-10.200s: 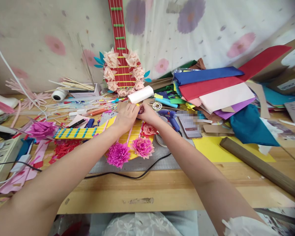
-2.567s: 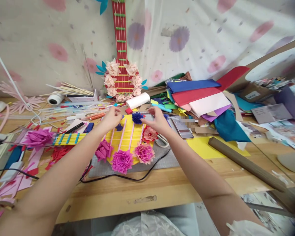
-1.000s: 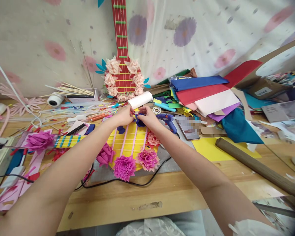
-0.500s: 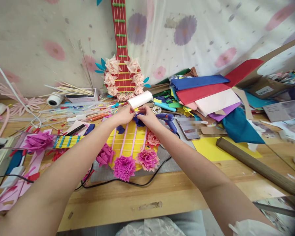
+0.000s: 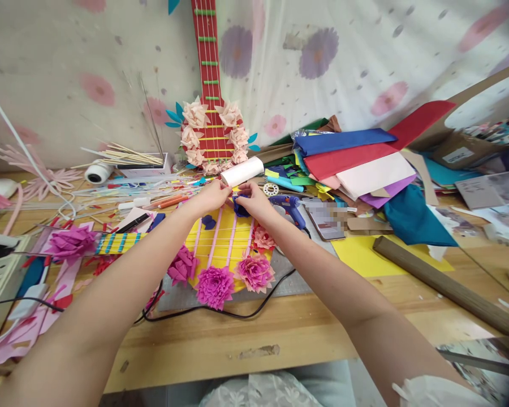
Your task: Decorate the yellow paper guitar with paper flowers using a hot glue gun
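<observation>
A yellow paper guitar [image 5: 219, 233] lies on the table, trimmed with magenta and pink paper flowers [image 5: 215, 287] along its near edge. At its far side my right hand [image 5: 253, 202] has its fingers closed on a piece of dark blue crepe paper [image 5: 240, 209], apparently a flower. My left hand [image 5: 214, 196] is close beside it, fingers pinched together; what they hold is hidden. Small dark blue petals [image 5: 208, 222] rest on the guitar's face. Just beyond both hands lies a white roll [image 5: 242, 170].
A blue glue gun [image 5: 294, 210] and a phone [image 5: 323, 219] lie right of the hands. A red paper guitar [image 5: 214, 127] stands behind. Folded coloured papers [image 5: 360, 161] are heaped at the right, near a brown roll [image 5: 428, 277]. A black cable [image 5: 254, 314] runs along the front.
My hands stay in nearly the same place over the guitar's far side, with only slight finger movement. The view has shifted a little.
</observation>
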`<state>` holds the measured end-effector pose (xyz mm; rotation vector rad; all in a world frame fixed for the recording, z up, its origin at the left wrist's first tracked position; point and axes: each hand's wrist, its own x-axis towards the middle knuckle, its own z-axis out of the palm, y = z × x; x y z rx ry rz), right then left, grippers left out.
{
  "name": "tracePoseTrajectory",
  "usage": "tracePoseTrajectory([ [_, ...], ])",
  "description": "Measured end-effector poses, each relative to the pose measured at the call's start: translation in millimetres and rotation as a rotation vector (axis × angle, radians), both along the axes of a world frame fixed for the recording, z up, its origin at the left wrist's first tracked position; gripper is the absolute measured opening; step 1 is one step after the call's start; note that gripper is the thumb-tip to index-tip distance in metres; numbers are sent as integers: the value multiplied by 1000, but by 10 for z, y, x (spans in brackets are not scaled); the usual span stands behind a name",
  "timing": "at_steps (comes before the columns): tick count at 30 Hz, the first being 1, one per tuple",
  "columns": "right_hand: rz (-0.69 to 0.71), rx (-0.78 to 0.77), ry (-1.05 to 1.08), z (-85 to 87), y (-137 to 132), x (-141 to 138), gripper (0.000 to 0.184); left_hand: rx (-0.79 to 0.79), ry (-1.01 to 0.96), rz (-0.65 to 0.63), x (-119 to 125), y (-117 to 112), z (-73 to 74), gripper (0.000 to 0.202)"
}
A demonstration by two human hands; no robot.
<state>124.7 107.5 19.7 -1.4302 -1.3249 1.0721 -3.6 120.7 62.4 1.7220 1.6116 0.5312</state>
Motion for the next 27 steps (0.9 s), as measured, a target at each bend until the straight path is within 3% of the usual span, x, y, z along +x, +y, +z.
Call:
tracePoseTrajectory([
  [7, 0, 9, -45, 6, 7, -6, 29, -37, -128, 14, -48, -50, 37, 14],
  [11, 37, 1, -30, 75, 11, 26, 31, -14, -151, 84, -160, -149, 88, 15],
  [17, 21, 64, 20, 178, -62, 235, 32, 123, -131, 199, -429, -293, -35, 12],
  [19, 4, 103, 54, 152, -99, 323, 27, 246, -121, 135, -447, -366, -61, 9],
  [23, -7, 204, 93, -4, -166, 443, 22, 479, -28, -210, -261, -531, -12, 19],
  [27, 4, 246, 105, -162, -250, 502, 26, 503, 145, -473, -32, -579, 6, 33],
])
